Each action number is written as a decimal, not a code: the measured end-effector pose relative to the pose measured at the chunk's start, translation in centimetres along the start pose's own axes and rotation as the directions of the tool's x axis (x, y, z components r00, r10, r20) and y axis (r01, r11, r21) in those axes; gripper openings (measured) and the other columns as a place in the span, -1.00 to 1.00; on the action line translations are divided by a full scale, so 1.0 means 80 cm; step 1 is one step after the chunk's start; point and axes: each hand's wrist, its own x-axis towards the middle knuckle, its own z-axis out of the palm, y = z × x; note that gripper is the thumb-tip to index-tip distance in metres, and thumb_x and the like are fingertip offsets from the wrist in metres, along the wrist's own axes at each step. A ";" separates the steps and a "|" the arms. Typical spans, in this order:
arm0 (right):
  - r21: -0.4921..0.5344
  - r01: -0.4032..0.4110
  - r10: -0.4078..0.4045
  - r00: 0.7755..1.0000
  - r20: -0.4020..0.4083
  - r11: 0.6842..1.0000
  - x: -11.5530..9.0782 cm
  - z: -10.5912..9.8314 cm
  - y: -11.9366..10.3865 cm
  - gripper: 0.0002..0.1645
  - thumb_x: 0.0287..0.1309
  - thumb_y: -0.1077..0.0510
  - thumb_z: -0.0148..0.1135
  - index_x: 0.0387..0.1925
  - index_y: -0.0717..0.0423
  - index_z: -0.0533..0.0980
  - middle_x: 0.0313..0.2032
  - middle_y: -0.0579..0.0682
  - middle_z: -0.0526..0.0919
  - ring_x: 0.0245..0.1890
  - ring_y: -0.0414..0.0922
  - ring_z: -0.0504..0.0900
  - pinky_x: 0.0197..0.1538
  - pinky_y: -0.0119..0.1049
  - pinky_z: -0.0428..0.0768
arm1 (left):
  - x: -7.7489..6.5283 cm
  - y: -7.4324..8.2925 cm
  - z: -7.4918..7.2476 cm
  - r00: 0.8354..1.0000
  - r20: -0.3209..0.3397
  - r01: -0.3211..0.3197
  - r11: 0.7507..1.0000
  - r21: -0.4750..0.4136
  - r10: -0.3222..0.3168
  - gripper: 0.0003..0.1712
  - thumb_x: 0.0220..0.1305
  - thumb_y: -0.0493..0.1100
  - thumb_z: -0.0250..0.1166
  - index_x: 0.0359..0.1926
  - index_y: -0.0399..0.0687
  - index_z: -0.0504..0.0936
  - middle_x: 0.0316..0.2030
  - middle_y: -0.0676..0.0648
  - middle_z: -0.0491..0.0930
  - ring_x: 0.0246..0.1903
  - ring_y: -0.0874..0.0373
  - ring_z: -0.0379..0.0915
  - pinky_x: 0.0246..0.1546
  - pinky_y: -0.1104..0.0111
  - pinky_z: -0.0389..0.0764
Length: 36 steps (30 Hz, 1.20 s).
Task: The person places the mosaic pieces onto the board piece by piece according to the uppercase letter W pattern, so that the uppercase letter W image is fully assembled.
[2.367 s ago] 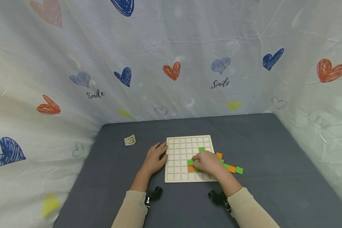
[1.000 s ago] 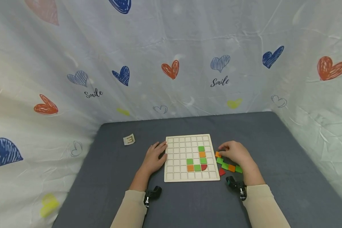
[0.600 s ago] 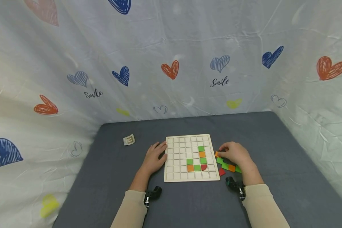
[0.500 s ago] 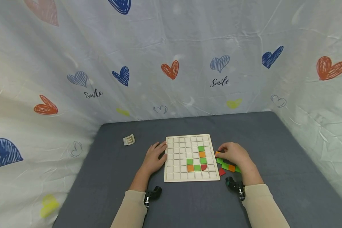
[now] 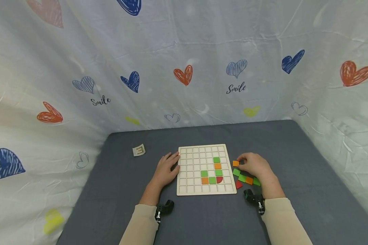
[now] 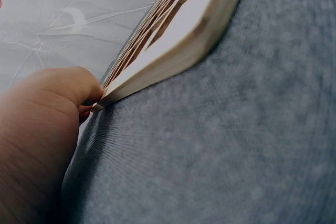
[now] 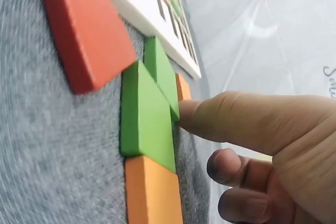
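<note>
A pale wooden grid board (image 5: 191,173) lies on the table, with several green and orange square tiles and a red quarter-round piece (image 5: 219,179) set in its cells. My left hand (image 5: 165,172) rests against the board's left edge, fingers extended; in the left wrist view its thumb (image 6: 79,85) touches the rim. Right of the board, my right hand (image 5: 254,166) pinches an orange tile (image 5: 235,163) between thumb and finger. The right wrist view shows that tile mostly hidden behind the thumb (image 7: 226,116) and a green tile (image 7: 160,74).
Near my right hand lie loose green tiles (image 5: 242,178), another orange tile (image 5: 249,180) and a red piece (image 5: 239,184) close to the board's right edge. A small printed paper (image 5: 139,150) sits at the back left. A heart-patterned curtain (image 5: 202,102) hangs behind the table.
My right hand went from over the board to the loose tiles. The orange tile has lately shifted slightly back and right with its fingers. My left hand stays at the board's edge.
</note>
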 end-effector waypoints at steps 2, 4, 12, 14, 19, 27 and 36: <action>0.003 0.011 -0.011 1.000 0.002 1.000 -0.001 -0.002 0.002 -0.62 0.20 0.07 0.42 -0.01 0.20 0.70 -0.49 0.00 0.43 -0.48 -0.07 0.41 -0.45 -0.25 0.30 | 0.000 0.000 0.000 1.000 0.002 0.002 1.000 -0.002 -0.002 -0.42 0.52 -0.08 0.16 0.48 -0.12 0.43 0.49 -0.03 0.31 0.52 -0.18 0.03 0.54 -0.14 -0.07; 0.000 0.020 -0.020 1.000 -0.007 1.000 0.000 -0.003 0.003 -0.63 0.22 0.08 0.40 -0.01 0.19 0.70 -0.49 -0.01 0.43 -0.50 -0.08 0.40 -0.45 -0.25 0.29 | 0.000 0.000 0.001 1.000 0.002 0.005 1.000 0.000 -0.005 -0.42 0.52 -0.08 0.16 0.48 -0.12 0.43 0.49 -0.03 0.31 0.53 -0.18 0.03 0.55 -0.14 -0.07; 0.018 0.071 -0.070 0.994 -0.081 0.997 -0.003 -0.023 -0.005 -0.61 0.25 0.08 0.40 0.03 0.22 0.71 -0.55 -0.03 0.36 -0.55 -0.08 0.34 -0.46 -0.25 0.25 | 0.002 0.001 0.001 1.000 0.000 0.005 1.000 0.007 -0.005 -0.42 0.52 -0.07 0.15 0.48 -0.12 0.43 0.49 -0.03 0.31 0.52 -0.19 0.04 0.53 -0.16 -0.04; 0.020 0.093 -0.091 0.992 -0.092 0.995 -0.006 -0.029 -0.011 -0.61 0.25 0.08 0.41 0.03 0.22 0.71 -0.56 -0.03 0.34 -0.56 -0.09 0.32 -0.47 -0.25 0.25 | 0.003 0.002 0.001 1.000 -0.003 0.001 1.000 0.001 -0.001 -0.42 0.52 -0.08 0.15 0.47 -0.12 0.43 0.49 -0.04 0.32 0.52 -0.20 0.05 0.53 -0.17 -0.04; 0.025 0.134 -0.131 0.986 -0.099 0.991 -0.016 -0.035 -0.032 -0.61 0.27 0.08 0.40 0.05 0.20 0.71 -0.56 -0.03 0.33 -0.59 -0.10 0.29 -0.48 -0.26 0.24 | 0.001 0.001 0.000 1.000 -0.004 -0.014 1.000 -0.003 0.014 -0.43 0.51 -0.09 0.17 0.46 -0.15 0.45 0.48 -0.07 0.33 0.51 -0.23 0.06 0.52 -0.20 -0.02; 0.016 0.199 -0.197 0.976 -0.094 0.980 -0.017 -0.030 -0.073 -0.64 0.28 0.10 0.40 0.05 0.18 0.71 -0.55 -0.04 0.30 -0.61 -0.12 0.23 -0.50 -0.28 0.19 | -0.001 -0.003 -0.002 1.000 -0.014 -0.025 1.000 0.006 0.025 -0.43 0.52 -0.10 0.17 0.46 -0.16 0.45 0.47 -0.08 0.34 0.50 -0.24 0.07 0.51 -0.21 0.00; -0.059 0.277 -0.280 0.959 -0.046 0.959 -0.010 0.004 -0.117 -0.66 0.25 0.13 0.37 0.04 0.08 0.73 -0.44 -0.11 0.51 -0.46 -0.14 0.37 -0.45 -0.27 0.29 | -0.002 0.000 -0.003 1.000 -0.005 -0.027 1.000 -0.014 0.027 -0.42 0.52 -0.10 0.16 0.47 -0.16 0.43 0.48 -0.09 0.32 0.51 -0.25 0.05 0.52 -0.20 -0.03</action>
